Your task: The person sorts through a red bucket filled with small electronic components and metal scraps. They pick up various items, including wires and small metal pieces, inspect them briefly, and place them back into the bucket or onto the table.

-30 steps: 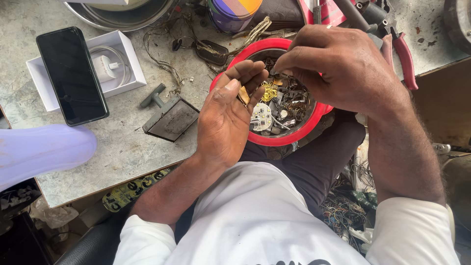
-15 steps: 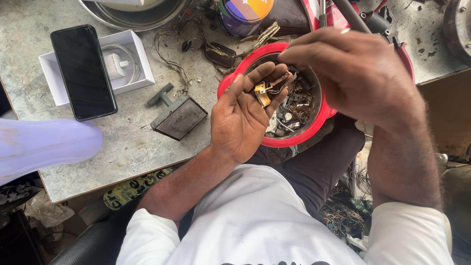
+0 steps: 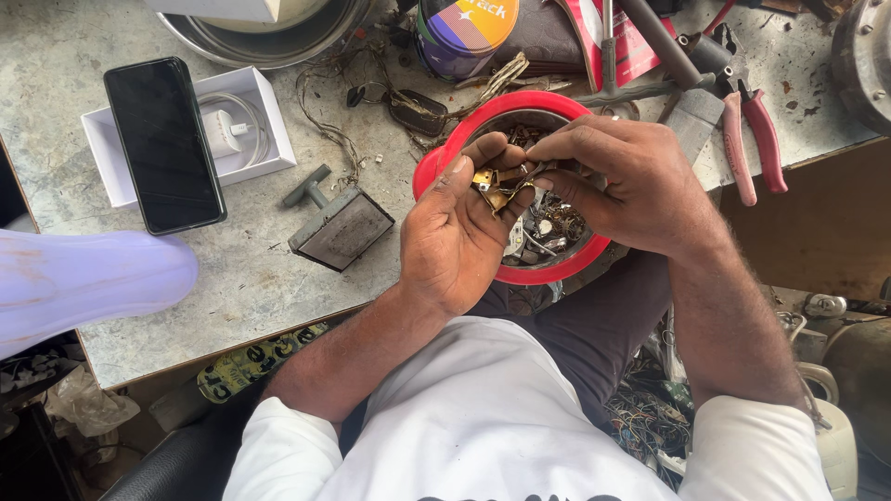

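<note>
**Two hands sorting small metal parts over a red bowl**

Both hands are working close together above the red bowl point(image 3: 436, 172), which is sitting on the person's lap against the table point(image 3: 232, 288) edge. The left hand point(image 3: 459, 232) is lying palm up and cupped, cradling a few small brass parts point(image 3: 490, 186) at the base of its fingers. The right hand point(image 3: 617, 186) is reaching across from the other side, its thumb and fingertips pinching at a thin metal piece point(image 3: 531, 171) right at the left fingertips; how firmly it is gripping that piece is too small to tell.

Judging by how things lie, the sorting is only partly done: a handful of pieces is resting in the left palm, while most of the scrap point(image 3: 548, 227) is lying in the bowl just below both hands.

Beyond the left hand, further out on the table, a small grey block point(image 3: 342, 227) with a stem is lying, and past that a black phone point(image 3: 164, 144) is resting across a white box point(image 3: 269, 121). Beyond the right hand, red-handled pliers point(image 3: 756, 139) are lying near the table edge. A round tin point(image 3: 464, 32) is standing past the bowl's far rim.
</note>
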